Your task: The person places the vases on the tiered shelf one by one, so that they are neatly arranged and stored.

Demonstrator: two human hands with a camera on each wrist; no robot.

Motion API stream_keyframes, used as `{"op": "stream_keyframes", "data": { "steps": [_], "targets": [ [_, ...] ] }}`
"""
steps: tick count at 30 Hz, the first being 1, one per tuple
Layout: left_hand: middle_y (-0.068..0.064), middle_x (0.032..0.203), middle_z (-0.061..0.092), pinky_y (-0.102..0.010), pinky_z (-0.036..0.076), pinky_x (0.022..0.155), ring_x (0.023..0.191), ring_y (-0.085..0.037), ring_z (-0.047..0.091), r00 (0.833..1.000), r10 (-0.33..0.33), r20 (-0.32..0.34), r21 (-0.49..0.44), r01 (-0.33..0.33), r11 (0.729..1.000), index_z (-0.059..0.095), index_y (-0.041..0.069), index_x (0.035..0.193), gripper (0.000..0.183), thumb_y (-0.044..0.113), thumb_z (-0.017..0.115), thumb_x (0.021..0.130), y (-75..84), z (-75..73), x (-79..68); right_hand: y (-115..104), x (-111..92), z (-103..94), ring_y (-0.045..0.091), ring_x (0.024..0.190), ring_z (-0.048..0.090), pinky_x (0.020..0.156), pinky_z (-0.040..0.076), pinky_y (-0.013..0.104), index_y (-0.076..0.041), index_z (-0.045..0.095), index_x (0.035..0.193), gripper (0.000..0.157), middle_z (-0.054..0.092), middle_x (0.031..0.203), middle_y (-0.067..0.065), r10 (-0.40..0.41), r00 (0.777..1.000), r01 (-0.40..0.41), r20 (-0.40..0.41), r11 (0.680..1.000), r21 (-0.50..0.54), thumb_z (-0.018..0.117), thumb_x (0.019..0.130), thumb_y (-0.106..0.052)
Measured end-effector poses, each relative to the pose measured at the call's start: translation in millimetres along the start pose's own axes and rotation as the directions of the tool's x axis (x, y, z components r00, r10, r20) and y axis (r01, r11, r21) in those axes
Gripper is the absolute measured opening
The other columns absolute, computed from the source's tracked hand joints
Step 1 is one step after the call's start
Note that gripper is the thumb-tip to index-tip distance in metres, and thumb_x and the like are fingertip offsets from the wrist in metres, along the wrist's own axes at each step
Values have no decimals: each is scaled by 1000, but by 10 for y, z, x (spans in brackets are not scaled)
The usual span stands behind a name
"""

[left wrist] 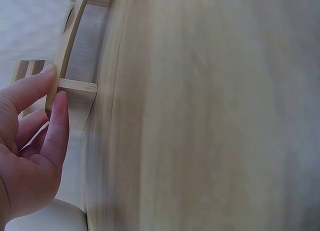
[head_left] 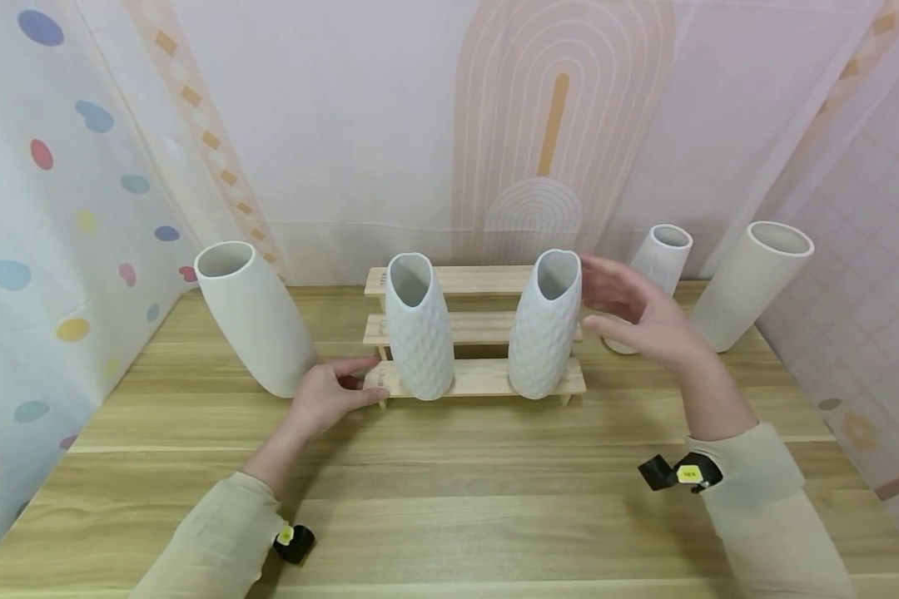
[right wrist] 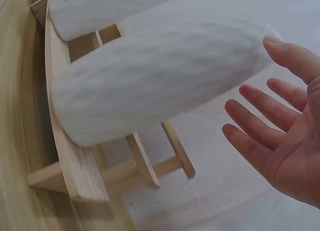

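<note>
A wooden three-step stand (head_left: 479,378) carries two white dimpled vases on its lowest step. The left hand (head_left: 328,393) pinches the left end of that step; in the left wrist view the thumb (left wrist: 35,86) lies on top and a finger reaches under the board. The left dimpled vase (head_left: 421,341) stands upright just right of this hand. Beside the right dimpled vase (head_left: 543,337), near its rim, is the right hand (head_left: 644,316). Its fingers (right wrist: 255,128) are spread and relaxed, with nothing held between them and the thumb.
A tall smooth white vase (head_left: 258,324) stands left of the stand, close to the left hand. To the right are a slimmer white vase (head_left: 655,259), partly hidden behind the right hand, and a wide cylindrical vase (head_left: 749,287). Patterned curtains (head_left: 345,125) hang behind the wooden table (head_left: 464,499).
</note>
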State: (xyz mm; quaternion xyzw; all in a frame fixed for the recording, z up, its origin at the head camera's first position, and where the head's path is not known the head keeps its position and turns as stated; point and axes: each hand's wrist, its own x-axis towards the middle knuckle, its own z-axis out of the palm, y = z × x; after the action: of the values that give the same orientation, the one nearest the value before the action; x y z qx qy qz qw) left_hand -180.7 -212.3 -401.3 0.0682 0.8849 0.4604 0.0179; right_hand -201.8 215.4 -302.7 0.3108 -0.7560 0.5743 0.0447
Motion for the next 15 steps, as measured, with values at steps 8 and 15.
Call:
{"op": "stream_keyframes", "data": {
  "steps": [8, 15],
  "targets": [
    [-14, 131, 63, -31, 50, 79, 98, -25, 61, 1000, -3, -1, -1, 3, 1000, 65, 4, 130, 58, 25, 85, 80, 7, -2, -7, 105, -216, -291, 14, 112, 63, 91, 49, 22, -6, 52, 142, 62, 67, 124, 3, -56, 997, 60, -49, 994, 86, 57, 87, 22],
    [-13, 131, 63, -31, 49, 80, 98, -24, 60, 1000, -5, -4, 0, 5, 1000, 65, 4, 130, 58, 25, 85, 80, 0, -4, -6, 157, -360, -552, 11, 107, 66, 87, 49, 19, 2, 53, 139, 56, 70, 119, 1, -27, 989, 40, -146, 995, 86, 56, 87, 23]
  ]
}}
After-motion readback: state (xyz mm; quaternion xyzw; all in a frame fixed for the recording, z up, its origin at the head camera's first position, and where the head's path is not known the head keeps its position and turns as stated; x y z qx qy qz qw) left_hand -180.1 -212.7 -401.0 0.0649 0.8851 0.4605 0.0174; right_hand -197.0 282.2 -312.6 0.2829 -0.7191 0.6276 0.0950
